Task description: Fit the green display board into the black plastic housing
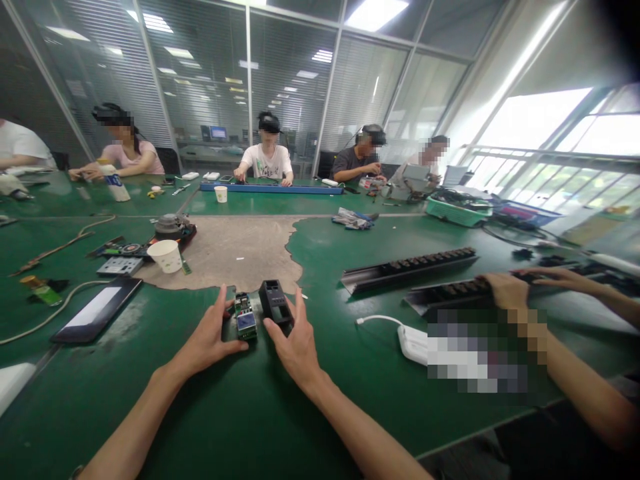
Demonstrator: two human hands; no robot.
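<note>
Black housing (273,299): held in the right hand (299,343). Circuit board (245,321): just left of the housing, long axis running fore-and-aft. Left hand (207,335), nearer the board, spreads wide around it; grip cannot be confirmed.

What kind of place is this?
Likely an electronics assembly or repair workroom, perhaps inside an office: a circuit board and black housing are at the wearer's hands, and co-workers sit along the green tables.

Electronics workshop: circuit board (245,320) on worn green worktable (325,257), seated workers (269,160), glass partition (287,77).
</note>
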